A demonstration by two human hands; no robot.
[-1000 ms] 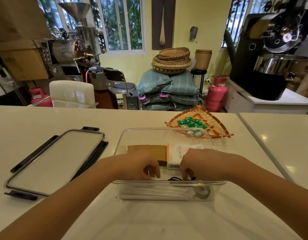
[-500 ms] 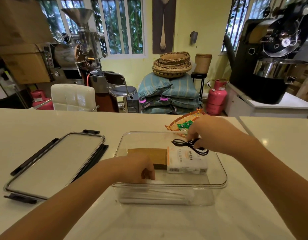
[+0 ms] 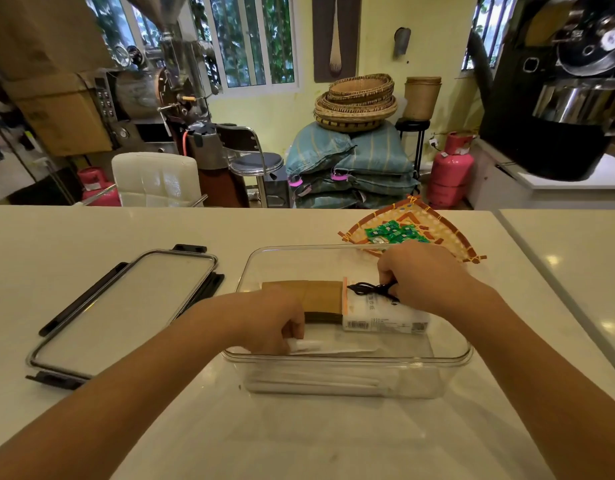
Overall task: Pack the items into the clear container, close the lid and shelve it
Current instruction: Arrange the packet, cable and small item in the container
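the clear container [image 3: 347,372] is sitting open at the centre of the frame on the white counter [image 3: 91,230], and the packing step is under way. inside it, a brown box [image 3: 319,297] and a white box [image 3: 385,317] are lying side by side, with pale wrapped sticks [image 3: 319,346] along the near wall. the right hand [image 3: 420,275] is reaching in from the right of the frame, fingers pinching a black cord [image 3: 371,289] just above the white box. the left hand [image 3: 274,323] is curling over the sticks at the near left corner of the container, apparently gripping them, though its fingertips are hiding behind its knuckles.

the next move, by the look of it, is calling for the cord to be laid flat inside so nothing rises above the rim, then for the green packets [image 3: 392,233] on the woven tray [image 3: 451,244], beyond the container at upper right, to be fetched. the lid [image 3: 122,306] is lying flat at the left of the frame, not yet fitted.

no shelf is showing anywhere. the print on the white box is too small to read, and the cord's far end is disappearing under the right hand.
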